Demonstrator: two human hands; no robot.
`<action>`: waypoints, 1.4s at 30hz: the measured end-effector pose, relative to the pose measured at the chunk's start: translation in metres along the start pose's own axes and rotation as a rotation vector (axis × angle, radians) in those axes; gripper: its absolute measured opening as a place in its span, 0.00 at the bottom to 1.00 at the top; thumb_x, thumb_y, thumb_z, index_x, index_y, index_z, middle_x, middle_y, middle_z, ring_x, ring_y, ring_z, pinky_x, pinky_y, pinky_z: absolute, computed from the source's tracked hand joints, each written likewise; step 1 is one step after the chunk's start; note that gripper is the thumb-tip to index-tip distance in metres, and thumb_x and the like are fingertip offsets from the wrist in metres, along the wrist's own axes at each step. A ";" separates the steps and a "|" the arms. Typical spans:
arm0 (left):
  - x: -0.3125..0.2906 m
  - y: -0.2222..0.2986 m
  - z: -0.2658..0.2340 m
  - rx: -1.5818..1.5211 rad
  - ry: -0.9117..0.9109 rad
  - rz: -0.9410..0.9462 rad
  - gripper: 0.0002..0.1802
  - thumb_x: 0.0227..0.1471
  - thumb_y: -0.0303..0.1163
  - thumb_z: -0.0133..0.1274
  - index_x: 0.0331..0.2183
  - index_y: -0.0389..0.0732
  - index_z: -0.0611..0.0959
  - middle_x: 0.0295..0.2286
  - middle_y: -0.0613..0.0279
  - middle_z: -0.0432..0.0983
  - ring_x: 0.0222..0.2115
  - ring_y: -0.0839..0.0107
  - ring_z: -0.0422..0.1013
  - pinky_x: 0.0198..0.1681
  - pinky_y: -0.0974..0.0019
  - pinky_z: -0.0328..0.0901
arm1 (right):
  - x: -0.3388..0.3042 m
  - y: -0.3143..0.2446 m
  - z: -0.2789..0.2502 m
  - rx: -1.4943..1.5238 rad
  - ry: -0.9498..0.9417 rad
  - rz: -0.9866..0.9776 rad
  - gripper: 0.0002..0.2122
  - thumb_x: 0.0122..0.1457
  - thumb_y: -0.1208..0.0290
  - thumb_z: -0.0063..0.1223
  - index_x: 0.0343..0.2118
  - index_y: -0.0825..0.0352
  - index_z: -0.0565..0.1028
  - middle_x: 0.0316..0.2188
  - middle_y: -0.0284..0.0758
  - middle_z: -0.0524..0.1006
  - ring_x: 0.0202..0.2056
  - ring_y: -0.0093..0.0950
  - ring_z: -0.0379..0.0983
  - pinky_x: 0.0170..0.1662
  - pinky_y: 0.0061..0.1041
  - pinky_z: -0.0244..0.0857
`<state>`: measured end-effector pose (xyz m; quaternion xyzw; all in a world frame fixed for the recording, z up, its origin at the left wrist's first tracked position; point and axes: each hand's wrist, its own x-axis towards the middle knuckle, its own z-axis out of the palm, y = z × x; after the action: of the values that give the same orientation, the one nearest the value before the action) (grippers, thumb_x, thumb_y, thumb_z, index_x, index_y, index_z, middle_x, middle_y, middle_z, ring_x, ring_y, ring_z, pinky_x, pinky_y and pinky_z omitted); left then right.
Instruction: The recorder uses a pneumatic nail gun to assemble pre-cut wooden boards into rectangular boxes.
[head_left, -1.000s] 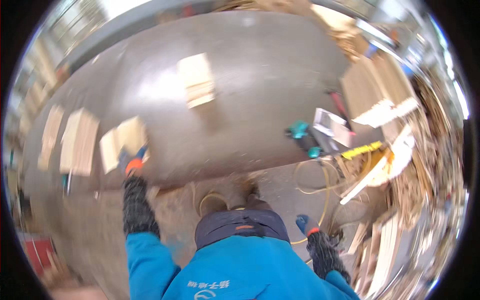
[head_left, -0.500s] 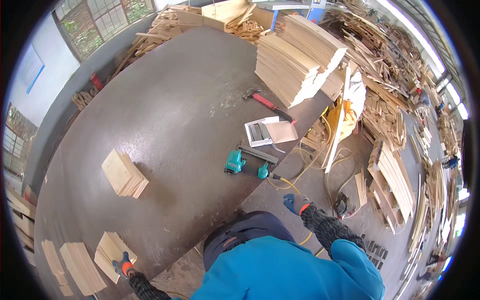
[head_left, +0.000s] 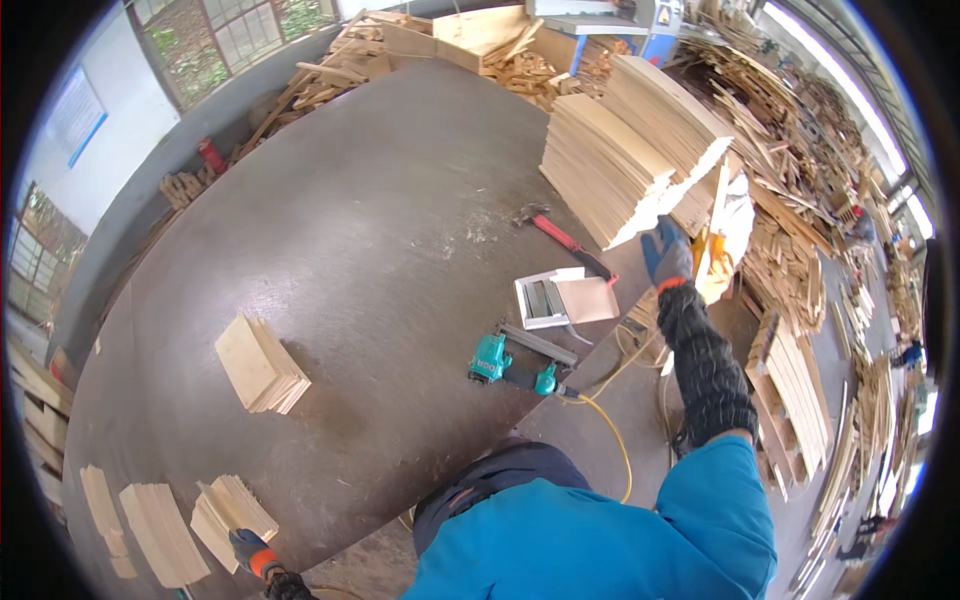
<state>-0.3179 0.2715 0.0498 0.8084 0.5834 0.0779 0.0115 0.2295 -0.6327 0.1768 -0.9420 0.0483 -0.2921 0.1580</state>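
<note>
My right hand (head_left: 667, 252), in a blue and grey glove, reaches out beside the tall stack of thin wooden boards (head_left: 600, 165). Its fingers are stretched out, and nothing shows in them. My left hand (head_left: 252, 550), gloved too, rests at the near edge of a small stack of wooden pieces (head_left: 232, 515) at the table's lower left; its fingers look loosely extended, not wrapped round the stack. A teal nail gun (head_left: 492, 358) lies near the table edge. Beyond it are an opened box of staple strips (head_left: 545, 300) and a red-handled hammer (head_left: 565, 240).
More short wooden stacks stand on the dark table (head_left: 400, 200), one (head_left: 262, 362) apart, one (head_left: 165, 535) at lower left. A yellow air hose (head_left: 622, 440) runs from the nail gun off the table edge. Scrap wood (head_left: 790, 230) piles up on the right.
My right hand has swung up and forward from over the floor to the tall board stack. My left hand has drawn back slightly toward the near edge of the small stack.
</note>
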 end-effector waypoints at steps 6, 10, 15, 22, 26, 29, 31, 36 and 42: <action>-0.062 -0.052 -0.030 0.058 0.438 0.309 0.28 0.69 0.49 0.50 0.51 0.32 0.84 0.42 0.34 0.85 0.42 0.33 0.80 0.47 0.43 0.74 | 0.154 -0.005 0.073 -0.189 -0.168 -0.007 0.37 0.65 0.47 0.59 0.70 0.68 0.66 0.66 0.54 0.72 0.68 0.52 0.67 0.70 0.46 0.63; -0.134 0.089 -0.021 -0.806 -0.134 -0.190 0.18 0.68 0.38 0.56 0.49 0.33 0.85 0.37 0.51 0.85 0.31 0.54 0.84 0.30 0.52 0.82 | 0.187 0.055 0.075 -0.486 -0.240 0.069 0.41 0.66 0.41 0.54 0.73 0.66 0.63 0.71 0.49 0.66 0.73 0.48 0.60 0.74 0.46 0.55; -0.202 0.131 -0.006 -1.038 -0.268 -0.158 0.18 0.68 0.37 0.57 0.48 0.29 0.84 0.34 0.52 0.84 0.28 0.60 0.83 0.26 0.53 0.81 | 0.195 0.069 0.108 -0.467 -0.302 0.053 0.36 0.68 0.43 0.52 0.72 0.62 0.66 0.70 0.47 0.69 0.70 0.47 0.66 0.71 0.47 0.61; -0.219 0.196 -0.038 -1.121 -0.810 -0.230 0.17 0.63 0.29 0.58 0.50 0.28 0.84 0.39 0.47 0.86 0.34 0.55 0.85 0.37 0.48 0.84 | 0.193 0.032 0.063 -0.322 -0.246 0.064 0.24 0.72 0.50 0.50 0.62 0.61 0.76 0.52 0.48 0.84 0.49 0.54 0.82 0.54 0.50 0.76; -0.207 0.196 -0.019 -0.925 -0.654 0.072 0.17 0.57 0.27 0.62 0.46 0.28 0.87 0.37 0.53 0.86 0.30 0.68 0.80 0.34 0.63 0.76 | 0.164 0.020 0.032 -0.032 0.061 0.002 0.23 0.72 0.52 0.53 0.59 0.65 0.80 0.40 0.45 0.88 0.39 0.48 0.86 0.44 0.44 0.81; -0.199 0.206 -0.015 -0.817 -0.495 0.124 0.16 0.55 0.27 0.63 0.45 0.29 0.88 0.34 0.57 0.85 0.27 0.74 0.76 0.30 0.67 0.71 | 0.127 -0.018 0.025 0.982 -0.085 0.425 0.22 0.72 0.57 0.57 0.56 0.73 0.81 0.41 0.38 0.85 0.38 0.28 0.85 0.34 0.30 0.82; -0.203 0.214 -0.015 -0.807 -0.409 0.132 0.16 0.55 0.27 0.64 0.45 0.30 0.88 0.33 0.60 0.84 0.25 0.75 0.74 0.29 0.68 0.69 | 0.099 -0.054 0.014 1.168 -0.273 0.484 0.23 0.72 0.58 0.56 0.58 0.74 0.78 0.43 0.39 0.85 0.38 0.28 0.85 0.38 0.29 0.82; -0.214 0.259 -0.040 -0.689 -0.241 0.478 0.15 0.57 0.29 0.63 0.47 0.39 0.89 0.33 0.45 0.83 0.35 0.50 0.80 0.40 0.53 0.73 | 0.029 -0.168 -0.013 1.239 -0.625 0.329 0.21 0.73 0.61 0.57 0.57 0.76 0.78 0.45 0.38 0.84 0.42 0.27 0.83 0.44 0.29 0.81; -0.210 0.299 -0.067 -0.541 -0.255 0.834 0.20 0.57 0.30 0.63 0.52 0.47 0.87 0.36 0.47 0.81 0.39 0.45 0.77 0.41 0.46 0.71 | -0.050 -0.257 0.031 1.214 -0.751 0.231 0.20 0.71 0.64 0.59 0.57 0.77 0.78 0.44 0.36 0.84 0.41 0.24 0.82 0.43 0.27 0.79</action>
<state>-0.1100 -0.0268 0.1252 0.9435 0.1642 0.1247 0.2594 0.2059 -0.3726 0.2098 -0.7139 -0.0809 0.0947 0.6891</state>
